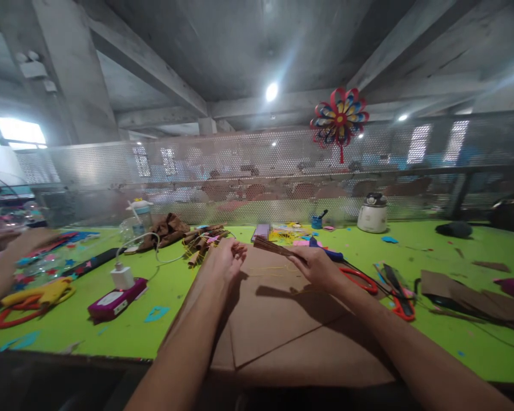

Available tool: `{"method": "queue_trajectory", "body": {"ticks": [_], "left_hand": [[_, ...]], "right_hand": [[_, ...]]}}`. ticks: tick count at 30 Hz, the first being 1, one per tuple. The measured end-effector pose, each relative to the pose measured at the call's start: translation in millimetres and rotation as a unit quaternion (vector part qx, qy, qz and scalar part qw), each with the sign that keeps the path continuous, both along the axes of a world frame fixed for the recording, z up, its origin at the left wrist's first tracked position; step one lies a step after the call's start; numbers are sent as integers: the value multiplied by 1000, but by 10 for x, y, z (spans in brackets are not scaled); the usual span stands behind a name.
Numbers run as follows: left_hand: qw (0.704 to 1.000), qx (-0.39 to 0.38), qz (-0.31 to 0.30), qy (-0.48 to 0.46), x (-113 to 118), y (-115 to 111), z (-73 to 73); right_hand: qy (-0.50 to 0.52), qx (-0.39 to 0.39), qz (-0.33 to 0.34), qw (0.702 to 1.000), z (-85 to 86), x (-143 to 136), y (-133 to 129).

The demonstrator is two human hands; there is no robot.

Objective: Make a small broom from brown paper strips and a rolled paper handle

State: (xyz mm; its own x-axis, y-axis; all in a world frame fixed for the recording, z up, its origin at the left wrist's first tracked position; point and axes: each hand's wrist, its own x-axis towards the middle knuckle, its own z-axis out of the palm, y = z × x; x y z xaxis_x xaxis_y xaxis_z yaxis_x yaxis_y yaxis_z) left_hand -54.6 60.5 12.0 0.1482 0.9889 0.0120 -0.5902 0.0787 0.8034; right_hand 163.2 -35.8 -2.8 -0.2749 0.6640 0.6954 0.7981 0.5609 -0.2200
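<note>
and here one brown bundle (270,245) is gripped by the right hand (317,265), its free end pointed left above the brown cardboard (261,319); one white flask (372,219) is spotted farther back, one purple power strip (117,301) at left. the left hand (229,258) is raised, half-curled; whether anything is held cannot be told.

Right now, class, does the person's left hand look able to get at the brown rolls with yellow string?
Probably yes: the left hand is close beside the brown rolls, and nothing bulky seems to stand between them. Whether it already holds something is hard to tell.
</note>
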Motion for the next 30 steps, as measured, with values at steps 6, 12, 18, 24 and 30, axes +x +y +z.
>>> {"method": "queue_trajectory", "body": {"ticks": [6,12,18,24,30], "left_hand": [[984,-42,172,7,-178,3,162],[964,152,209,56,4,-211,277],[852,406,121,308,458,-511,-7],[824,438,98,345,491,-517,-116],[812,452,87,358,508,-494,-142]], "right_hand": [[-38,-11,-76,996,-22,58,64],[-40,-11,-118,992,-31,94,78],[-47,-12,-113,992,-26,-40,-8],[-43,13,-92,995,-5,-150,-101],[-25,26,-74,997,-26,-170,-106]]}}
